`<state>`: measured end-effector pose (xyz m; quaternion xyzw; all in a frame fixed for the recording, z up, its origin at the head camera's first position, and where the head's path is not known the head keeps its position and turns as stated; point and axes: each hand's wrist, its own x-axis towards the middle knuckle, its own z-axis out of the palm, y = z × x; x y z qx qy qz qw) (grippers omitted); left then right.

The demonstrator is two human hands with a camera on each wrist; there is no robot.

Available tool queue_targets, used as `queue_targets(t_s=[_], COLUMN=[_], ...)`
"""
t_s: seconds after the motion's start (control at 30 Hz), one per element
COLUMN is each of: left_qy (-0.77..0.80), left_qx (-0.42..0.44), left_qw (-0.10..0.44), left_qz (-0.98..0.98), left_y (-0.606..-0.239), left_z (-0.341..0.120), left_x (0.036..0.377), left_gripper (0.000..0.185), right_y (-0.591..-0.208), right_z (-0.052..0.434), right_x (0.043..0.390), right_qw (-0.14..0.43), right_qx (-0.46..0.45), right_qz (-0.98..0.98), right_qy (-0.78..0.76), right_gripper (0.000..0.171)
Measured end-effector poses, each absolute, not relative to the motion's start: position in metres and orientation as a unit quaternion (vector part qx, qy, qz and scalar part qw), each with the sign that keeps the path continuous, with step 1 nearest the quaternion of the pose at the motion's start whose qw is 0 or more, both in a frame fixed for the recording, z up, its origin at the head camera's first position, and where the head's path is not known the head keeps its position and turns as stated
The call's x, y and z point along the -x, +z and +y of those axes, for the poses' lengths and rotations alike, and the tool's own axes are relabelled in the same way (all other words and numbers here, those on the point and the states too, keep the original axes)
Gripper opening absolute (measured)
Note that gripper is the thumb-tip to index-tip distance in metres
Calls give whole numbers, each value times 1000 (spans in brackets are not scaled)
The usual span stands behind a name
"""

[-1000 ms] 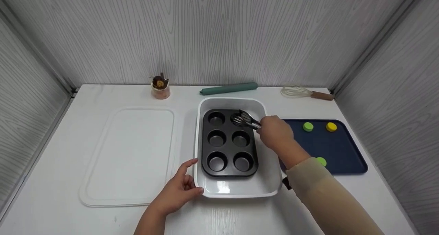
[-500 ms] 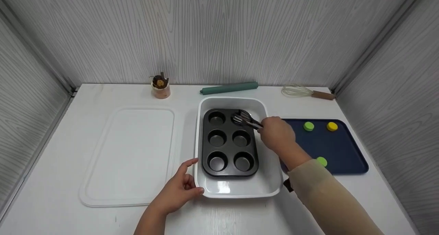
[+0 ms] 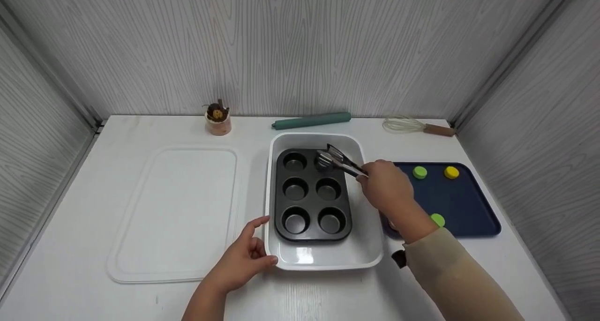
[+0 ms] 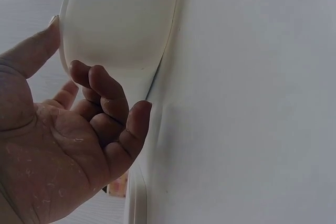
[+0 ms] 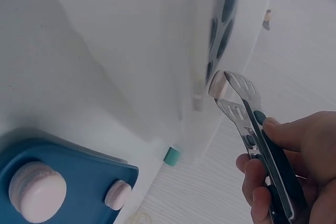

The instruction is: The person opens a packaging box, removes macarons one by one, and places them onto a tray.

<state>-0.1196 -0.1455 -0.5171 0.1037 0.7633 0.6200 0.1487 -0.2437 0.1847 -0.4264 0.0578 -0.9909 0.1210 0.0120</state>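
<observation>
R hand grips tongs by the handle end, fingers and thumb curled round both arms; tongs' long axis runs from the hand up-left across the dish's R rim, tips pointing at the back-right cup of the muffin tin; tips sit above that cup, close together; in the right wrist view a small pale round piece sits pinched between the slotted tips, though from the head view it's too small to tell what it is. Tin has six cups, lies inside the white dish, long axis front-to-back, nearer the dish's L wall.

L hand rests on the table at the dish's front-left corner; index straight, lying along the L wall; thumb against the front corner; other fingers loosely curled, holding nothing; left wrist view shows fingers just beside the dish's outer wall.

Blue tray R of the dish, touching or just beside it; on it two green discs and a yellow one; wrist view adds pale pink discs on the tray. White board L of the dish. At the back: small cup w/ dessert, green rolling pin, whisk.
</observation>
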Motion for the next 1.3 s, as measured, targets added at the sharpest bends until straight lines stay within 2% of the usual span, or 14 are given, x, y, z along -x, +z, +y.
queue_targets(t_s=[0.37,0.7,1.07,1.3], left_qy=[613,620,625,627], left_qx=[-90,-93,-92,-89], left_qw=[150,148,145,154], left_qz=[770,765,762,759], left_y=[-517,-517,-519,-519], left_z=[-144,-146,-146,-145], left_x=[123,123,122,124], left_gripper=[91,89,90,92], right_y=[-408,-403,-402,-409], right_z=[232,273,329,369], right_x=[216,189,176,161], right_qw=[45,62,46,78], right_qx=[-65,-44,14,41], right_qz=[-989,-987,-989,-979], right_qy=[126,138,142,181], right_gripper=[16,35,44,45])
